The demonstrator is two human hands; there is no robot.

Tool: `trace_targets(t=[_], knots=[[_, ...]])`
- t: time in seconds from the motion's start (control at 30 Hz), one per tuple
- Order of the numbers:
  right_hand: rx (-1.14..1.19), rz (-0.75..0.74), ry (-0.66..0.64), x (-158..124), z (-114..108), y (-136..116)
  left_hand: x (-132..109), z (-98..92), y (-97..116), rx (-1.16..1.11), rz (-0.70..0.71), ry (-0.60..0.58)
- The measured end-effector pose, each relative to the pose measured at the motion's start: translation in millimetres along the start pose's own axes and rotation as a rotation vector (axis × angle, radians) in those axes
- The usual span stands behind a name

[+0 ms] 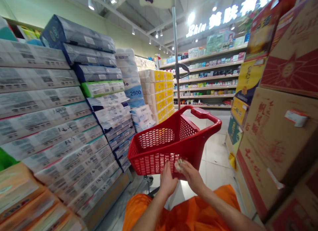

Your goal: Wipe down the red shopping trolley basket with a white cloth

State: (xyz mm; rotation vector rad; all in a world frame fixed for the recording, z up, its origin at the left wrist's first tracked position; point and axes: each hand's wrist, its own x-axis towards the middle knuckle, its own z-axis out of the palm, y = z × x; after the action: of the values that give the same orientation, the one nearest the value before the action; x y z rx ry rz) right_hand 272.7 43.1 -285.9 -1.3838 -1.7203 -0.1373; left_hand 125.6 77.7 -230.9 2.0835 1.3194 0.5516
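Note:
A red plastic shopping cart (171,145) with perforated sides stands right in front of me. My left hand (168,180) is before the cart's lower side, fingers stretched upward and nothing visible in them. Beside it on the right, my right hand (192,176) has its fingers closed on a small whitish crumpled wad (178,165), perhaps tissue or cloth; its exact kind is unclear. The two hands are close together but look apart. Whether either touches the cart cannot be made out.
Tall stacks of packaged tissue paper (67,141) line the left side. Cardboard cartons (280,125) are piled high on the right. A metal pole (175,59) rises behind the cart, before stocked shelves (208,75). Pale floor tiles (218,155) show right of the cart.

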Motion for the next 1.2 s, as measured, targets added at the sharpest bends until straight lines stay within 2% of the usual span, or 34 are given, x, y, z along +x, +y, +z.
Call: trace_targets(t=[0.1,0.17,0.3,0.37,0.4,0.47,0.53,0.6,0.67,0.77,0.8,0.87,0.97,1.0,1.03,1.1,1.2], knots=[[0.177,0.147,0.195,14.1,-15.4,-19.0,0.9,10.0,17.4,-0.676,-0.166,-0.158],[0.188,0.14,0.225,14.9,-24.8,-28.9,-1.2,11.9,29.1,-0.968,-0.197,-0.246],[0.081,-0.034,0.114,0.3,-41.4,-37.4,-4.0,7.1,47.6,-1.189,-0.26,-0.289],[0.013,-0.153,0.058,5.9,-58.0,-32.5,-0.4,1.7,56.3,-1.231,-0.289,-0.313],[-0.027,-0.202,0.063,15.2,-70.2,-26.9,2.9,-1.9,60.6,-1.218,-0.287,-0.316],[-0.134,-0.246,0.187,43.0,-100.0,-9.5,11.2,-11.2,67.9,-1.065,-0.231,-0.255],[-0.278,-0.209,0.41,70.2,-127.4,12.7,18.5,-21.3,70.4,-0.743,-0.096,-0.099],[-0.4,-0.152,0.507,79.8,-138.9,33.2,21.1,-28.8,65.7,-0.368,0.046,0.043],[-0.449,-0.18,0.426,65.4,-129.0,45.7,17.7,-30.9,54.7,-0.072,0.13,0.081],[-0.433,-0.333,0.139,26.5,-96.2,46.4,7.0,-27.0,35.6,0.215,0.158,0.017],[-0.43,-0.359,0.094,19.2,-88.9,43.7,3.8,-25.6,30.6,0.282,0.161,-0.005],[-0.442,-0.331,0.128,21.2,-86.9,38.4,-0.3,-24.9,23.7,0.377,0.17,-0.023],[-0.501,-0.186,0.335,45.8,-102.1,39.2,-1.4,-28.2,18.0,0.451,0.163,0.005],[-0.518,-0.161,0.367,50.4,-105.1,41.5,-1.2,-29.7,15.8,0.464,0.156,0.016],[-0.527,-0.163,0.367,50.5,-104.7,43.7,-1.1,-31.2,13.1,0.474,0.154,0.027],[-0.516,-0.246,0.278,39.3,-93.7,44.5,-1.1,-34.0,6.3,0.485,0.159,0.041],[-0.472,-0.373,0.123,25.1,-66.2,27.8,-1.4,-39.5,-4.8,0.491,0.136,0.063]])
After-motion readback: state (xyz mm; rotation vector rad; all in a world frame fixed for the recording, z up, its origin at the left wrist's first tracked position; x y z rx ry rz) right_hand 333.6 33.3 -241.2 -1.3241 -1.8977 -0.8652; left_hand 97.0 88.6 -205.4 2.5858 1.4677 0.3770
